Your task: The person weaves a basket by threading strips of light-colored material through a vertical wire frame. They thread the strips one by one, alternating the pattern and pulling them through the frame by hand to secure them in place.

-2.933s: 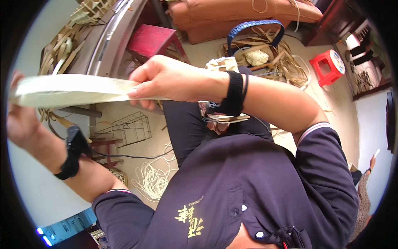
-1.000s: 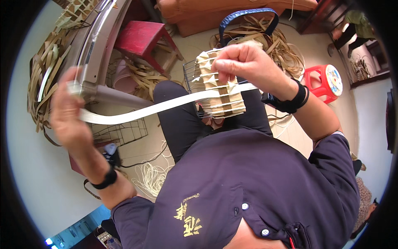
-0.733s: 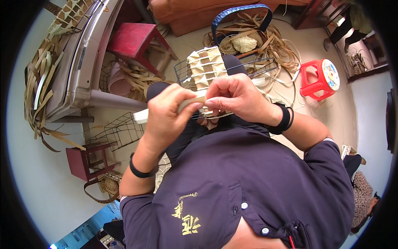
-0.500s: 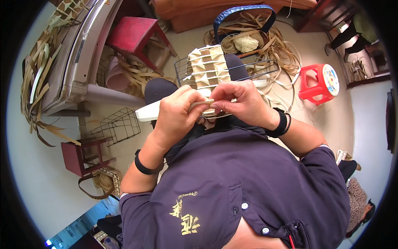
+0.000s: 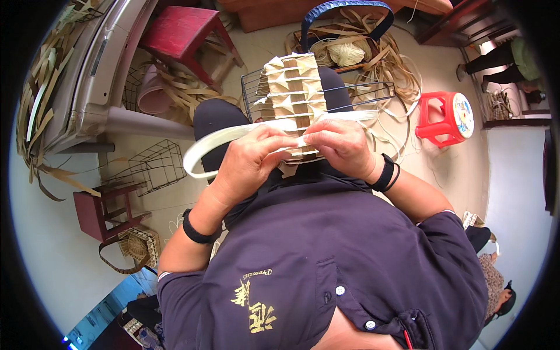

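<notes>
A black wire basket frame (image 5: 252, 96) rests across my lap, its middle covered by a woven band (image 5: 294, 87) of cream folded strips and a brown strip. My left hand (image 5: 252, 156) is closed in a pinch at the near end of this weave. A flat cream strip (image 5: 197, 153) passes under its fingers and bends in a wide loop to the left. My right hand (image 5: 345, 146) pinches the same strip close to the left fingertips. The fingers hide the exact spot where strip and weave meet.
A red plastic stool (image 5: 446, 118) stands at the right. Ahead lie a blue-handled basket (image 5: 348, 9) and heaped tan strips (image 5: 391, 70). At the left are a red wooden stool (image 5: 178, 35), a pink bucket (image 5: 154, 90), a wire frame (image 5: 157, 166) and a small dark stool (image 5: 96, 213).
The strip has gone from a straight end jutting left to a wide loop there. Both hands have shifted slightly and now bear on the weave's near end.
</notes>
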`<state>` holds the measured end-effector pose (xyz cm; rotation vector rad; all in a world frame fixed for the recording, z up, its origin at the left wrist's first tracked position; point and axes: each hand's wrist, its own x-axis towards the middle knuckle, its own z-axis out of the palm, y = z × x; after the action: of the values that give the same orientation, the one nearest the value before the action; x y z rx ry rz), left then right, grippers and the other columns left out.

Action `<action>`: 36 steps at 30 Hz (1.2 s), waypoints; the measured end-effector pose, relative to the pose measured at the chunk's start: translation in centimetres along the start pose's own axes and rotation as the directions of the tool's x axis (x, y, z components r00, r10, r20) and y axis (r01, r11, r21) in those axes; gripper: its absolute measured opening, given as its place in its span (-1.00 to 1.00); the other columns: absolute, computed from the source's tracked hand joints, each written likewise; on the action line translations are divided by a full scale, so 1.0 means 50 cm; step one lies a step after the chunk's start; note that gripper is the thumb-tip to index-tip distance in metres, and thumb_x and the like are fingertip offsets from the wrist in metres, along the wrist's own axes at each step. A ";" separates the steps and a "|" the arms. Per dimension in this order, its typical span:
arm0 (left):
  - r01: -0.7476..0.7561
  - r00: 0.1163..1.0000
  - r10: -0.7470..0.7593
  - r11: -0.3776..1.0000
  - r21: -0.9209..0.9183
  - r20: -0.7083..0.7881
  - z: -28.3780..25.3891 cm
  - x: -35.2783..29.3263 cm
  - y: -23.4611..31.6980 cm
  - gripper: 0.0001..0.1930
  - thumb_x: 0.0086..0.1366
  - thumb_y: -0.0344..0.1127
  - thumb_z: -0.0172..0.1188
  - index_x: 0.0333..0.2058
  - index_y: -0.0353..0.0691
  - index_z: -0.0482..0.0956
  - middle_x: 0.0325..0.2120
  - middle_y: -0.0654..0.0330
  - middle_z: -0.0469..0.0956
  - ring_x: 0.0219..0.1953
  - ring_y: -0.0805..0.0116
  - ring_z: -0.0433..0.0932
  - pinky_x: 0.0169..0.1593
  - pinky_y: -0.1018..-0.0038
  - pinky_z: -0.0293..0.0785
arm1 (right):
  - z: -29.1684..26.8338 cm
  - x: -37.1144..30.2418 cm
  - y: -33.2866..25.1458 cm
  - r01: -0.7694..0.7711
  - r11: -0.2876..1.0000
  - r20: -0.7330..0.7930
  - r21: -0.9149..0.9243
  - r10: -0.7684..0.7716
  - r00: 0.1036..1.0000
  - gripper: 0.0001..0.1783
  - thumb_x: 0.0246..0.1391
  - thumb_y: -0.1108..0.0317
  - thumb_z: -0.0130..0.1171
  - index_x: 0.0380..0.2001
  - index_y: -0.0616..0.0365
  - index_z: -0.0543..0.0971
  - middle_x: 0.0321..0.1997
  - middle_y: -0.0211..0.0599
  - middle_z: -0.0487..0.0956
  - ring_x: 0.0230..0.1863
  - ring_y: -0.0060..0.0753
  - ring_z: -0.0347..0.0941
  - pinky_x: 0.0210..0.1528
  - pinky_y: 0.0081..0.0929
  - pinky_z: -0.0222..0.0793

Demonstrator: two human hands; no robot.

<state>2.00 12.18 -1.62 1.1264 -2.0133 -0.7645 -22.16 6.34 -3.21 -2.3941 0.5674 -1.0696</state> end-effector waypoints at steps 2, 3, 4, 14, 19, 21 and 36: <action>-0.012 1.000 0.014 0.992 0.127 -0.018 0.004 -0.002 -0.011 -0.69 0.18 -0.58 0.37 -0.10 -0.12 0.73 -0.22 0.15 0.63 -0.23 0.22 0.67 -0.19 0.40 0.60 | 0.000 -0.019 0.009 -0.059 0.998 0.023 -0.030 0.059 0.998 -0.78 -0.05 0.61 0.33 -0.28 0.15 0.67 -0.30 -0.25 0.67 -0.32 -0.15 0.64 -0.28 -0.34 0.55; 0.000 1.000 0.004 0.984 0.176 -0.018 0.004 -0.003 -0.015 -0.70 0.18 -0.56 0.37 -0.11 -0.11 0.74 -0.24 0.15 0.62 -0.24 0.22 0.67 -0.20 0.39 0.60 | -0.004 -0.027 0.010 -0.063 0.998 0.021 -0.029 0.064 0.998 -0.78 -0.05 0.61 0.33 -0.28 0.15 0.67 -0.30 -0.25 0.67 -0.32 -0.15 0.64 -0.28 -0.34 0.55; -0.008 1.000 0.003 0.956 0.293 0.018 0.001 -0.001 -0.017 -0.71 0.19 -0.53 0.34 -0.12 -0.08 0.73 -0.27 0.17 0.59 -0.29 0.23 0.65 -0.23 0.36 0.60 | -0.009 -0.037 0.011 -0.111 0.992 0.028 -0.063 0.113 0.993 -0.80 -0.02 0.60 0.33 -0.27 0.14 0.68 -0.30 -0.24 0.67 -0.33 -0.15 0.64 -0.30 -0.34 0.54; -0.259 0.926 0.005 0.737 0.624 0.379 0.006 0.068 0.009 -0.82 0.20 -0.36 0.17 -0.22 -0.08 0.66 -0.30 0.16 0.43 -0.21 0.21 0.54 -0.14 0.32 0.52 | -0.019 -0.081 0.019 -0.223 0.963 0.059 -0.153 0.234 0.970 -0.82 0.01 0.54 0.34 -0.26 0.14 0.68 -0.37 -0.25 0.59 -0.38 -0.13 0.57 -0.36 -0.28 0.48; -0.308 0.925 0.106 0.773 0.555 0.366 0.012 0.072 -0.008 -0.81 0.17 -0.38 0.19 -0.23 -0.08 0.66 -0.29 0.17 0.44 -0.21 0.20 0.52 -0.15 0.28 0.50 | -0.015 -0.094 0.025 -0.241 0.961 0.049 -0.134 0.250 0.967 -0.81 0.00 0.54 0.35 -0.25 0.15 0.67 -0.37 -0.24 0.57 -0.36 -0.13 0.57 -0.35 -0.28 0.48; -0.285 0.943 0.126 0.784 0.551 0.309 0.018 0.050 -0.032 -0.76 0.15 -0.42 0.20 -0.18 -0.07 0.67 -0.25 0.16 0.45 -0.22 0.19 0.51 -0.15 0.27 0.48 | -0.014 -0.096 0.027 -0.246 0.961 0.039 -0.125 0.252 0.967 -0.81 0.01 0.54 0.34 -0.25 0.15 0.67 -0.36 -0.23 0.57 -0.35 -0.11 0.57 -0.35 -0.27 0.48; -0.320 0.946 0.242 0.817 0.480 0.218 0.073 0.039 -0.051 -0.76 0.15 -0.45 0.24 -0.18 -0.18 0.69 -0.13 0.17 0.62 -0.04 0.18 0.60 0.09 0.23 0.50 | 0.003 -0.088 0.030 -0.367 0.930 -0.026 -0.014 0.367 0.930 -0.85 0.06 0.57 0.30 -0.28 0.15 0.65 -0.37 -0.22 0.58 -0.38 -0.08 0.59 -0.35 -0.31 0.50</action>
<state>-0.45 9.90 -5.14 1.0283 -2.5280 -0.1564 -25.01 7.50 -6.70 -2.1734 0.9917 -0.9272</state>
